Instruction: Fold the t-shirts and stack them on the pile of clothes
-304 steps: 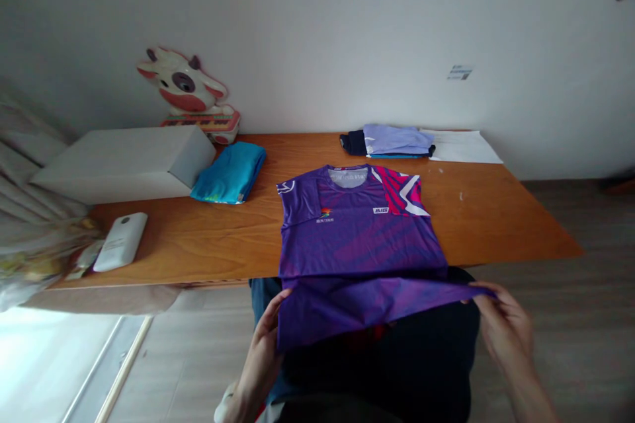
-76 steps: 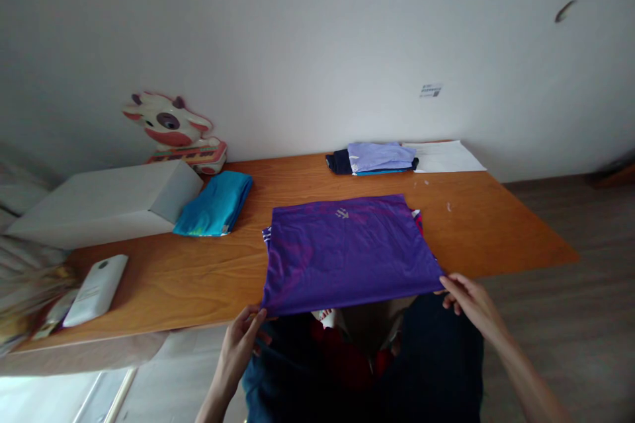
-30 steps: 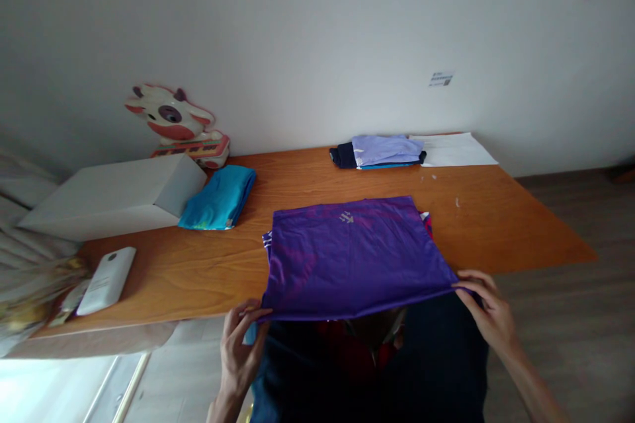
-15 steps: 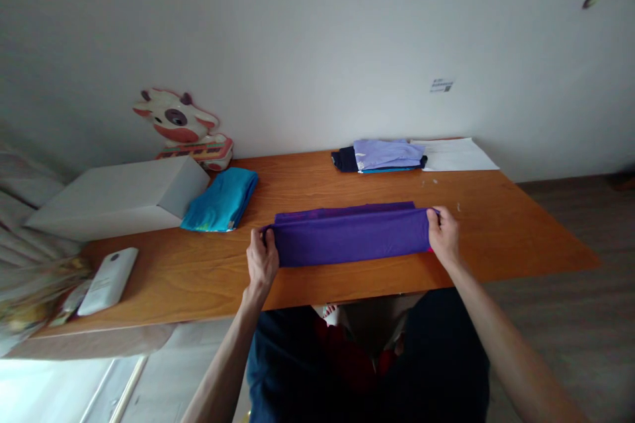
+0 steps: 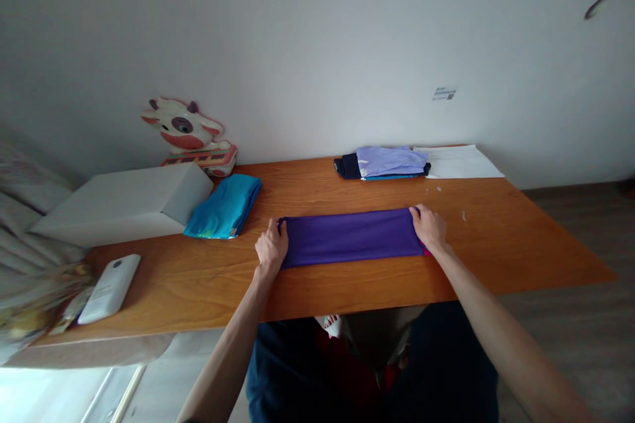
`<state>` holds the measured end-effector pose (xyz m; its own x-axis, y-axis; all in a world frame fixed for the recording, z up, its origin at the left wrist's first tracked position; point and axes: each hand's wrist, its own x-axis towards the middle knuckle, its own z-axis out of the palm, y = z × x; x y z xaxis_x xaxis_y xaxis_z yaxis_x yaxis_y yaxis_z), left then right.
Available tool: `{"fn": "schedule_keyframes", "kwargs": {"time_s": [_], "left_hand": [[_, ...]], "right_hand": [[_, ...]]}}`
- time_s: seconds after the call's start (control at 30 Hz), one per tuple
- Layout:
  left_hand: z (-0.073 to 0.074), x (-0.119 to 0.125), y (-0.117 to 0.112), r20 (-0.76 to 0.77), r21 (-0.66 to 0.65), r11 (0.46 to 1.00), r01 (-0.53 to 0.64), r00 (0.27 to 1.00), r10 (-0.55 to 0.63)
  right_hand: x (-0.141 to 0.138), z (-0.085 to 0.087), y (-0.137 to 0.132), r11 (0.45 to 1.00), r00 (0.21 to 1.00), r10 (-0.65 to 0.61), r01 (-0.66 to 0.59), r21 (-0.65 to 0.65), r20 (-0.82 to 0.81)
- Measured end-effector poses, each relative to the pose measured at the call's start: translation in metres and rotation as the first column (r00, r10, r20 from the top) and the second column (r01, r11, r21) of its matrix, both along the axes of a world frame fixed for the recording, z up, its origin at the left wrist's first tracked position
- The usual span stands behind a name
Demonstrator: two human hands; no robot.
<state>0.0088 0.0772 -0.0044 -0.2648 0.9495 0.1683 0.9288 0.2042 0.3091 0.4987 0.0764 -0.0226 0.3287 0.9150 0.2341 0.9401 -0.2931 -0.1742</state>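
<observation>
Purple shirt (image 5: 353,236) lies folded into a long flat band on the wooden table (image 5: 520,244), near the front edge, centre. My left hand (image 5: 270,249) is closed over its left end, fingers curled round the cloth. My right hand (image 5: 428,227) lies on the right end, fingers bent over the far corner, pinching it. A bit of pink shows under the right wrist. Folded teal garment (image 5: 225,207) sits well left of the band, beside a white box (image 5: 119,201). Small stack of folded clothes (image 5: 384,162) at the back edge, white paper (image 5: 459,160) just beside it. White device (image 5: 110,287) far left.
</observation>
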Motion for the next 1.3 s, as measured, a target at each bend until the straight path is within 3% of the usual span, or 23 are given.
{"fn": "schedule_keyframes", "kwargs": {"time_s": [0.23,0.43,0.73,1.13,1.3], "left_hand": [[0.003,-0.002,-0.005,-0.074,0.154,0.982,0.112,0.992,-0.101],[-0.007,-0.011,0.003,0.042,0.199,0.978,0.067,0.996,-0.077],[-0.011,-0.017,0.005,0.102,0.208,0.975,0.074,0.99,-0.097],[-0.008,-0.02,0.01,0.207,0.169,0.986,-0.009,0.978,-0.026],[-0.009,-0.021,0.01,0.229,0.17,0.985,0.006,0.972,-0.046]], "right_hand": [[-0.004,-0.002,-0.008,0.999,1.0,-0.014,0.014,0.043,-0.006],[0.006,-0.009,-0.003,0.97,0.995,0.102,-0.098,0.223,-0.007],[0.021,-0.023,0.004,0.931,0.969,0.214,-0.164,0.325,-0.126],[0.025,-0.025,0.011,0.951,0.936,0.184,-0.092,0.296,-0.3],[0.025,-0.021,0.01,0.951,0.935,0.203,-0.118,0.285,-0.29]]}}
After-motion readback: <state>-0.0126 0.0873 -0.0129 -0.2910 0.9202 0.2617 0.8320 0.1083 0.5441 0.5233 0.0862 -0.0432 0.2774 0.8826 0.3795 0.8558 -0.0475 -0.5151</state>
